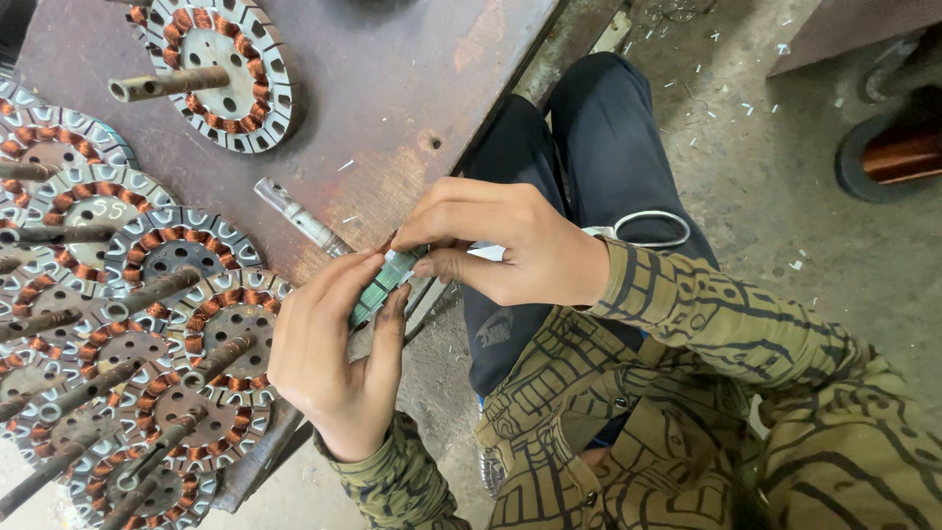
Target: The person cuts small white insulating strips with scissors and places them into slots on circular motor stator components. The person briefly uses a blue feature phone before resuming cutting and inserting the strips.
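A round wound motor stator [385, 280] with a steel shaft [294, 214] is held edge-on over the table's near edge, so only its green-banded rim shows. My left hand [329, 353] cups it from below, fingers along the rim. From the right, my right hand [496, 240] pinches its top edge with thumb and fingertips. Most of the stator is hidden behind both hands.
Several finished stators [186, 260] with copper windings and shafts lie stacked along the left of the brown metal table [392, 88]; another stator [221, 74] lies alone at the top. Scissors [643, 231] rest on my dark trouser leg. A copper wire spool [898, 152] sits on the littered concrete floor at right.
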Available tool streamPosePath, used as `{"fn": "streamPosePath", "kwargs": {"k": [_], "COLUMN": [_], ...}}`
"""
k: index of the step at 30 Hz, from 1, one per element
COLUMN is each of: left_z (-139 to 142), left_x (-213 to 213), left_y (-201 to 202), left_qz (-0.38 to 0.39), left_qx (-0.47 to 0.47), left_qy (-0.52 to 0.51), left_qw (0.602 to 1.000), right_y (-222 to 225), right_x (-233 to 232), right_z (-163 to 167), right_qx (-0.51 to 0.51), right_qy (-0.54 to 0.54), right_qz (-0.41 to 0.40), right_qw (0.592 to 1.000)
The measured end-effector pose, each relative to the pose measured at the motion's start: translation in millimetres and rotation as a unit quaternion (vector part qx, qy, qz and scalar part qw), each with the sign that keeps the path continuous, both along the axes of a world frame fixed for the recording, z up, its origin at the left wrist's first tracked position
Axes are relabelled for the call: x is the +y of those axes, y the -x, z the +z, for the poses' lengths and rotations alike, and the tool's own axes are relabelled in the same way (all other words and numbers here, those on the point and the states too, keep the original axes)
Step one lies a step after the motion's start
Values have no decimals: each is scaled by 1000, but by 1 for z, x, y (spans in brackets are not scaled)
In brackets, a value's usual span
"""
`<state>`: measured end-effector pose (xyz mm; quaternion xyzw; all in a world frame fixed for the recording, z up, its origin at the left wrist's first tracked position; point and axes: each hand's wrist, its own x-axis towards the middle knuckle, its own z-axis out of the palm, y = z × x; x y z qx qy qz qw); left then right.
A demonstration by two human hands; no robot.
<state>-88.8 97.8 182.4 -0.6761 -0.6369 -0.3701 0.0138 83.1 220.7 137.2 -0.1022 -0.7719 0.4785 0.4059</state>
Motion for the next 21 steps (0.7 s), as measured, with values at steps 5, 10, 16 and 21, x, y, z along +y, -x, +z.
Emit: {"fn": "streamPosePath", "kwargs": {"k": [5,10,16,21], "left_z": [-2,-2,0,-2], "left_x": [0,1,2,2], "left_y": [0,0,2,2], "left_qz": [-8,-5,-3,3], "left_qx": [2,1,10,11], "left_qy": [-7,-8,0,-1], "left_qw": [1000,1000,1000,1000], "right_y": [-2,0,0,0], "right_x": [1,1,0,1], "right_z": [-2,-2,0,2], "right_qx": [1,6,6,1], "right_qy": [13,17,17,18], "right_qz": [19,26,13,9], "right_qw": [1000,1000,1000,1000]}}
